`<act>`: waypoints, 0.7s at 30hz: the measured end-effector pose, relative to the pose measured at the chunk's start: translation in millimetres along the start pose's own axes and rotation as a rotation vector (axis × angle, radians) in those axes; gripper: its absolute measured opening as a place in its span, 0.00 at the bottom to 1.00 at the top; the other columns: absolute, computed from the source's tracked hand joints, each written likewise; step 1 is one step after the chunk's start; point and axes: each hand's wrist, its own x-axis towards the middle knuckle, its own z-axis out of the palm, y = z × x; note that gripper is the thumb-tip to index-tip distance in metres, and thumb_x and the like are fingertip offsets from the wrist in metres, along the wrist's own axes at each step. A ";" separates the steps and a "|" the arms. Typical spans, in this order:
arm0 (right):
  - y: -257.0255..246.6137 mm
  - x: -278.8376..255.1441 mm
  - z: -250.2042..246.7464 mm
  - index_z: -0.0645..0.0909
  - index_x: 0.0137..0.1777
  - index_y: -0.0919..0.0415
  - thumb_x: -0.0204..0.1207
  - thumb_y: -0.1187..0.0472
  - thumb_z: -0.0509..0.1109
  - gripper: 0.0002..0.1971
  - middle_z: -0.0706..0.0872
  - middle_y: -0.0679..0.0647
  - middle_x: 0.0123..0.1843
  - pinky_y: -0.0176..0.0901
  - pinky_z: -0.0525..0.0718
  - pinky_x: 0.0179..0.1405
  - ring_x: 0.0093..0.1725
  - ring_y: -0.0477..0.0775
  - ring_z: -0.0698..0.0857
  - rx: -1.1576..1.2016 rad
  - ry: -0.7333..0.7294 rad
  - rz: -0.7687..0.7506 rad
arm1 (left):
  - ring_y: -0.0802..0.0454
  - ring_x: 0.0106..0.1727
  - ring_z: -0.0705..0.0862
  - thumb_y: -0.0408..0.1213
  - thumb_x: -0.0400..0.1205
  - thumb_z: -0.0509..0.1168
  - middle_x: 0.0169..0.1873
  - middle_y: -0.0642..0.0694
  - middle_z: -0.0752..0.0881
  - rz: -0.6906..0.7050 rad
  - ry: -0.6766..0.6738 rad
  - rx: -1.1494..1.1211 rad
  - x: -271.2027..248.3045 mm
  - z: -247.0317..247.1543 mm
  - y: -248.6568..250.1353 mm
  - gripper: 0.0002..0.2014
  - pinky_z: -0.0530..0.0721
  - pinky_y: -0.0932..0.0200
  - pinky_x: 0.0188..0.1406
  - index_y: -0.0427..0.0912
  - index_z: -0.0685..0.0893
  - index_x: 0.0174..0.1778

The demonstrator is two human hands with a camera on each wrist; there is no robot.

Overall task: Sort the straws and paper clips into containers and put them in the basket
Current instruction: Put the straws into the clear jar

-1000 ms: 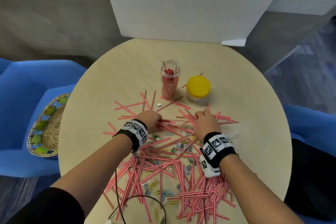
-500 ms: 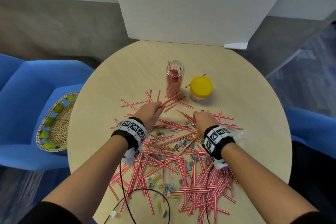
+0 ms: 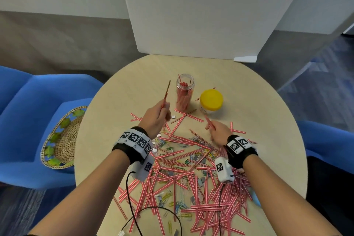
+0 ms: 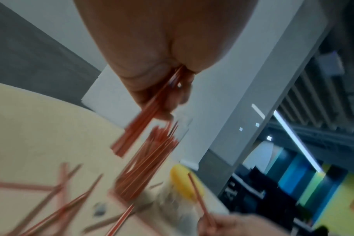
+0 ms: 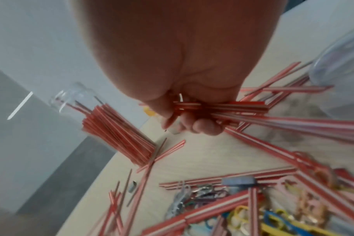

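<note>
A: Left hand (image 3: 156, 119)?
B: Raised above the table (image 3: 122, 90), fingers curled round a small bundle of straws (image 3: 167, 92) that points up and away, just left of the clear jar (image 3: 184, 92).
A: Jar contents?
B: Upright, lid off, packed with red-striped straws. Yellow-lidded container (image 3: 211, 100) stands just to its right, lid on.
A: Right hand (image 3: 220, 134)?
B: Also clamped on straws (image 3: 207, 120); the wrist view shows several crossing under the curled fingers (image 5: 204, 126). Tips point toward the yellow lid. Exact count unclear, blurred.
A: Loose stuff?
B: A big scatter of straws (image 3: 191, 176) over the near half of the table, coloured paper clips (image 3: 180, 205) mixed in among them, plus some small grey clips.
A: Basket?
B: Woven basket (image 3: 63, 140) off the table, on the blue chair (image 3: 28, 113) to the left.
A: Anything else?
B: White board (image 3: 210, 9) standing behind the table, black cable (image 3: 132, 205) running from the left wristband.
</note>
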 end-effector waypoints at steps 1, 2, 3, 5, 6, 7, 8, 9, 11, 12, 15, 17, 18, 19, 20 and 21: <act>1.0 0.0 -1.3 0.76 0.48 0.52 0.87 0.63 0.53 0.12 0.80 0.51 0.37 0.45 0.77 0.35 0.33 0.51 0.79 0.048 0.005 -0.002 | 0.52 0.31 0.76 0.43 0.91 0.49 0.32 0.49 0.79 0.003 0.031 -0.095 4.9 -5.4 11.3 0.15 0.76 0.53 0.36 0.43 0.74 0.42; 0.5 -0.7 -2.5 0.75 0.47 0.50 0.87 0.62 0.52 0.12 0.78 0.51 0.36 0.46 0.73 0.35 0.32 0.51 0.75 0.110 0.009 -0.003 | 0.54 0.29 0.73 0.44 0.91 0.49 0.29 0.52 0.76 0.012 0.074 -0.192 12.1 -11.4 22.6 0.14 0.75 0.53 0.33 0.46 0.73 0.42; -1.2 -1.7 -3.6 0.75 0.47 0.50 0.87 0.62 0.52 0.12 0.75 0.51 0.35 0.45 0.70 0.32 0.30 0.50 0.72 0.198 0.014 -0.001 | 0.55 0.28 0.71 0.45 0.90 0.50 0.28 0.53 0.74 0.016 0.117 -0.291 20.6 -17.9 34.0 0.13 0.73 0.54 0.31 0.48 0.73 0.41; -8.7 -6.7 -7.8 0.76 0.50 0.53 0.88 0.61 0.53 0.11 0.70 0.50 0.31 0.43 0.63 0.27 0.27 0.47 0.65 0.431 0.004 0.021 | 0.57 0.26 0.67 0.45 0.90 0.52 0.26 0.54 0.70 0.014 0.175 -0.504 41.3 -31.1 57.3 0.15 0.69 0.58 0.27 0.48 0.71 0.38; -12.2 -9.3 -9.9 0.76 0.53 0.55 0.89 0.61 0.54 0.09 0.67 0.49 0.30 0.40 0.61 0.26 0.26 0.46 0.63 0.528 -0.013 0.032 | 0.57 0.25 0.65 0.45 0.90 0.53 0.24 0.55 0.69 0.018 0.194 -0.606 51.7 -37.6 69.7 0.16 0.67 0.60 0.25 0.47 0.70 0.35; -14.6 -10.6 -10.6 0.76 0.54 0.56 0.88 0.60 0.56 0.07 0.66 0.48 0.29 0.39 0.60 0.25 0.25 0.45 0.63 0.600 -0.030 0.027 | 0.58 0.23 0.64 0.45 0.90 0.54 0.23 0.55 0.68 0.024 0.209 -0.688 62.3 -43.3 82.4 0.18 0.65 0.62 0.24 0.48 0.68 0.33; -16.5 -12.7 -10.0 0.76 0.54 0.55 0.87 0.58 0.59 0.05 0.65 0.47 0.29 0.39 0.61 0.26 0.26 0.45 0.63 0.639 -0.037 0.010 | 0.58 0.22 0.62 0.45 0.89 0.55 0.22 0.55 0.67 0.033 0.222 -0.749 72.6 -48.3 94.5 0.19 0.64 0.63 0.23 0.48 0.67 0.31; -16.9 -13.9 -7.6 0.77 0.51 0.51 0.86 0.55 0.62 0.04 0.65 0.47 0.30 0.39 0.63 0.27 0.26 0.45 0.64 0.654 -0.027 -0.015 | 0.57 0.21 0.62 0.45 0.89 0.57 0.22 0.54 0.66 0.044 0.231 -0.789 83.0 -51.6 103.8 0.20 0.63 0.63 0.22 0.48 0.67 0.29; -18.6 -15.6 -4.7 0.75 0.39 0.47 0.84 0.48 0.64 0.12 0.66 0.47 0.28 0.43 0.67 0.32 0.28 0.48 0.65 0.645 0.033 -0.049 | 0.57 0.21 0.60 0.46 0.88 0.58 0.20 0.54 0.65 0.067 0.223 -0.824 102.3 -53.6 116.8 0.21 0.62 0.63 0.21 0.49 0.66 0.28; -20.3 -16.1 -4.1 0.72 0.33 0.48 0.84 0.44 0.63 0.18 0.66 0.46 0.26 0.45 0.68 0.34 0.29 0.49 0.65 0.630 0.066 -0.055 | 0.58 0.20 0.61 0.47 0.88 0.58 0.20 0.56 0.65 0.069 0.209 -0.819 110.9 -52.0 119.4 0.21 0.62 0.63 0.21 0.49 0.65 0.28; -26.3 -20.6 -7.8 0.62 0.25 0.50 0.84 0.39 0.58 0.27 0.61 0.47 0.26 0.47 0.75 0.45 0.29 0.51 0.63 0.667 0.097 -0.079 | 0.58 0.21 0.62 0.49 0.89 0.54 0.19 0.58 0.66 0.046 0.168 -0.774 127.7 -38.9 118.4 0.21 0.62 0.63 0.22 0.49 0.65 0.29; -30.2 -23.0 -15.1 0.61 0.25 0.50 0.86 0.42 0.55 0.27 0.59 0.47 0.27 0.47 0.78 0.50 0.29 0.49 0.63 0.686 0.107 -0.102 | 0.57 0.22 0.63 0.48 0.90 0.50 0.18 0.58 0.66 0.033 0.155 -0.686 133.4 -26.5 109.3 0.21 0.65 0.60 0.25 0.48 0.65 0.30; -31.7 -23.2 -19.7 0.61 0.26 0.51 0.86 0.42 0.54 0.27 0.58 0.47 0.27 0.48 0.76 0.48 0.28 0.49 0.63 0.671 0.114 -0.116 | 0.56 0.23 0.64 0.48 0.91 0.49 0.19 0.58 0.67 0.035 0.144 -0.606 133.9 -20.4 103.7 0.21 0.69 0.57 0.28 0.47 0.65 0.30; -32.4 -22.1 -24.1 0.59 0.27 0.52 0.87 0.42 0.53 0.26 0.58 0.47 0.27 0.49 0.73 0.44 0.28 0.49 0.63 0.656 0.123 -0.134 | 0.55 0.25 0.66 0.48 0.91 0.48 0.21 0.57 0.67 0.043 0.134 -0.517 133.4 -14.2 97.6 0.22 0.74 0.53 0.32 0.47 0.65 0.31; -34.0 -21.2 -29.3 0.59 0.29 0.52 0.87 0.42 0.52 0.25 0.57 0.48 0.27 0.50 0.69 0.42 0.28 0.49 0.62 0.651 0.128 -0.154 | 0.54 0.27 0.68 0.49 0.91 0.47 0.23 0.56 0.69 0.053 0.130 -0.431 131.9 -8.5 92.1 0.22 0.77 0.50 0.37 0.46 0.67 0.31; -34.7 -19.6 -34.9 0.59 0.31 0.52 0.87 0.42 0.51 0.24 0.57 0.49 0.28 0.50 0.67 0.42 0.28 0.49 0.62 0.656 0.130 -0.171 | 0.53 0.29 0.71 0.49 0.91 0.46 0.25 0.53 0.72 0.062 0.135 -0.352 130.0 -3.5 86.0 0.22 0.79 0.50 0.41 0.45 0.70 0.32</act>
